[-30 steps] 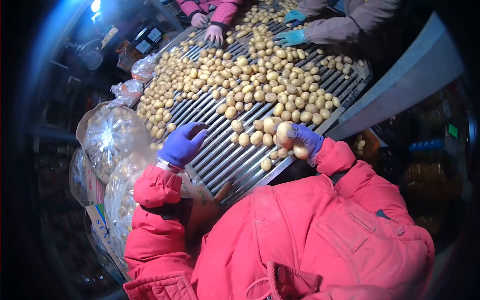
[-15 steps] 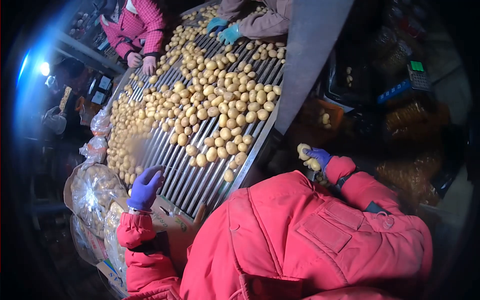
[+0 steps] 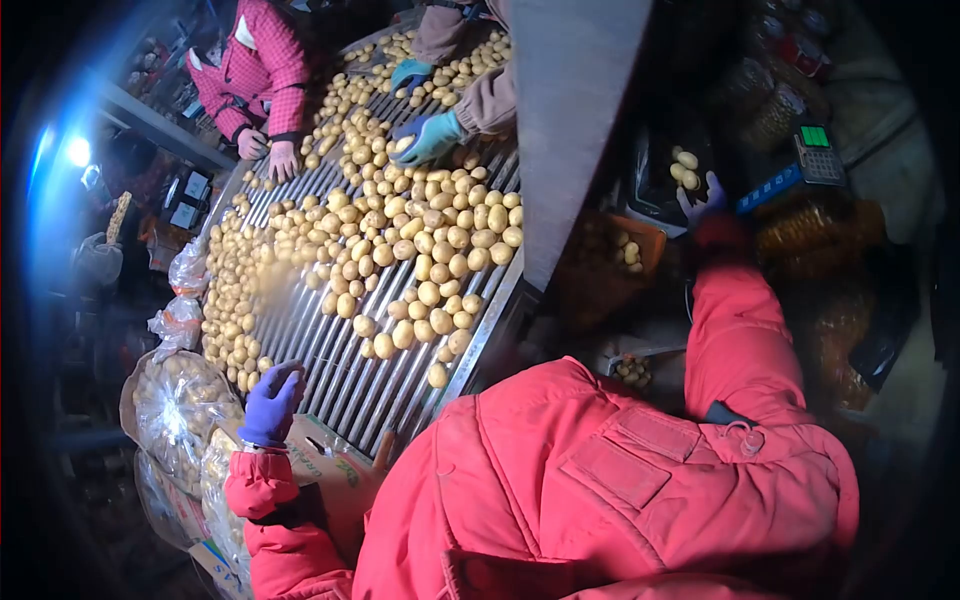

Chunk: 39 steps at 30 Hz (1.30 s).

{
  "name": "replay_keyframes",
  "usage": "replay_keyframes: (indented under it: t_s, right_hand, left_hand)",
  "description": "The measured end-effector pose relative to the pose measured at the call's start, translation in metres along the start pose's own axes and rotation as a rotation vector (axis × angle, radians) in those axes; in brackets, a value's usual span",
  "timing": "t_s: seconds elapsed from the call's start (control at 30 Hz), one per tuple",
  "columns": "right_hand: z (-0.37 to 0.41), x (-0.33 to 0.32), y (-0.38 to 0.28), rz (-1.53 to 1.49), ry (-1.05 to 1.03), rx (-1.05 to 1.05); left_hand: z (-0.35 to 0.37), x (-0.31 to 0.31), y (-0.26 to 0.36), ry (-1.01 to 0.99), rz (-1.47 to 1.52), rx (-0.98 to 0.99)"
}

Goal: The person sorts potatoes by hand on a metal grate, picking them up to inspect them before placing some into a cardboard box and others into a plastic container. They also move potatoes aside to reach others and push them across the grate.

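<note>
My left hand (image 3: 271,405), in a purple glove, hovers by the lower left edge of the roller conveyor (image 3: 345,385). Its fingers are loosely bent and apart, with nothing visible in them. Potatoes (image 3: 430,240) cover much of the metal rollers beyond it. Far to the right, my right hand (image 3: 704,197), also gloved in purple, reaches over a dark crate (image 3: 648,190). Its fingers are spread beside a few potatoes (image 3: 685,168) in the crate.
Two people work across the conveyor, one with teal gloves (image 3: 430,138), one in a pink checked jacket (image 3: 262,65). A metal panel (image 3: 575,110) rises at its right side. Plastic bags of potatoes (image 3: 185,395) stand left. A scale (image 3: 790,180) and an orange crate (image 3: 645,245) lie right.
My right hand has moved forward from beside my body to the dark crate and let go of the potatoes it held. A teal-gloved person's hand has reached further over the conveyor, onto a potato.
</note>
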State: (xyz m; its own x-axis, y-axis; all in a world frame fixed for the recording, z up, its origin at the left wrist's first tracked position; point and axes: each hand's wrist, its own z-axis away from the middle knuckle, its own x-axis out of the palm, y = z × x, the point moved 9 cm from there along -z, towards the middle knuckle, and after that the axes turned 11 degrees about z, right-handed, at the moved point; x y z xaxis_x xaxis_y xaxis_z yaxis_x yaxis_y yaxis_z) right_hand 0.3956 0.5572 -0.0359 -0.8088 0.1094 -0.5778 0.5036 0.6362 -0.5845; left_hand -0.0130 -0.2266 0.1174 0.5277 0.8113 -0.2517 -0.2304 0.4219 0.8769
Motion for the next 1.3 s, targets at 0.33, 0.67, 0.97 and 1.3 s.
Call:
replay_keyframes:
  t_s: [0.33, 0.67, 0.97, 1.3]
  right_hand:
    - [0.286, 0.113, -0.260, -0.292, -1.949, 0.123]
    - [0.235, 0.240, -0.418, 0.819, -1.108, -0.687]
    - [0.221, 0.239, -0.400, 0.427, -1.038, -0.534]
    - [0.296, 0.221, -0.490, 0.099, -1.177, -1.102]
  left_hand:
    - [0.007, 0.012, 0.024, 0.001, -0.329, 0.185]
    - [0.013, 0.011, 0.030, -0.011, -0.562, 0.127]
    - [0.007, 0.008, 0.033, -0.013, -0.720, 0.214]
    - [0.004, 0.010, 0.033, -0.048, -0.681, 0.215]
